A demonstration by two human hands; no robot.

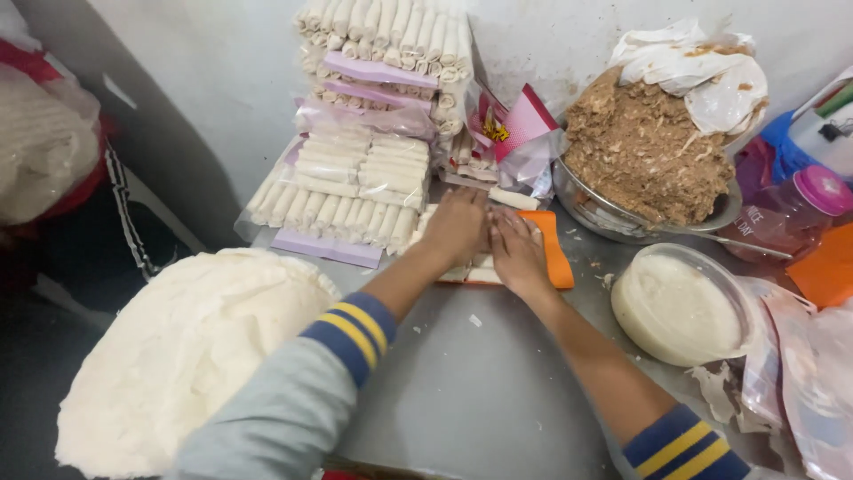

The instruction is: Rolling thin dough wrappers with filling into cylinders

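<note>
Grey sleeves with blue and yellow striped cuffs were seen nearest the camera, reaching forward over a grey metal table (462,391). Both hands were laid palm down, side by side, on a row of pale spring rolls (480,267) that rested on an orange tray (558,258) near the middle of the table. The left hand (458,227) was pressed flat with its fingers held together and extended over the rolls; the right hand (518,252) was placed just beside it, touching it, fingers likewise together and stretched out, nothing being clenched by either.

Beyond the hands, packs of finished spring rolls (346,191) were stacked on lilac trays inside clear wrapping, and a taller stack (391,44) was leaned against the white wall. To the left, a large round pile of thin white wrappers (178,356) was set at the table's edge. To the right, a metal bowl (613,218) was heaped with brown shredded filling (649,151), over which a crumpled, stained plastic sheet (702,67) was draped. Near the right forearm, a round clear container of white paste (680,307) was placed. A clear bottle with a pink cap (800,209) was laid on its side at the far right, beside crumpled plastic bags (800,373).
</note>
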